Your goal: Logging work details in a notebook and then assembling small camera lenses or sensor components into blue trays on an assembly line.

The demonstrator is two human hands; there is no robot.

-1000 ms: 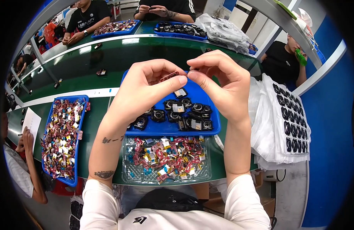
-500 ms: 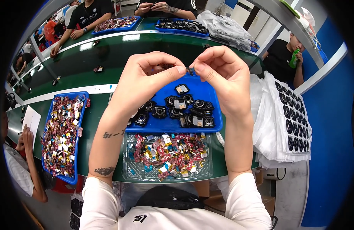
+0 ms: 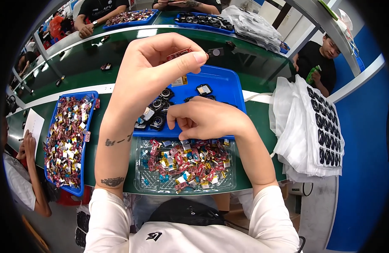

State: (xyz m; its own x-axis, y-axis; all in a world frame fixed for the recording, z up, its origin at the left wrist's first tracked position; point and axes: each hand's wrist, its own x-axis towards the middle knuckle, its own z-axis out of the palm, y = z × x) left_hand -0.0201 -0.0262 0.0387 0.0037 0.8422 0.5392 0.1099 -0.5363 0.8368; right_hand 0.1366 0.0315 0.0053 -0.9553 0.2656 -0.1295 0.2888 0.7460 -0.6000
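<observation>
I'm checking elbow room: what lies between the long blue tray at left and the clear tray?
In the head view, the left forearm crosses that stretch, with green tabletop showing beside it.

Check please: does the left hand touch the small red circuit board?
Touching: head view shows the left hand holding the red board between thumb and fingers.

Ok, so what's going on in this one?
A person's left hand holds up a red board between thumb and fingers. The right hand, fingers curled, is over the blue tray; whether it holds anything is hidden. Black cases lie in that tray, and a clear tray of boards sits nearer the person.
</observation>
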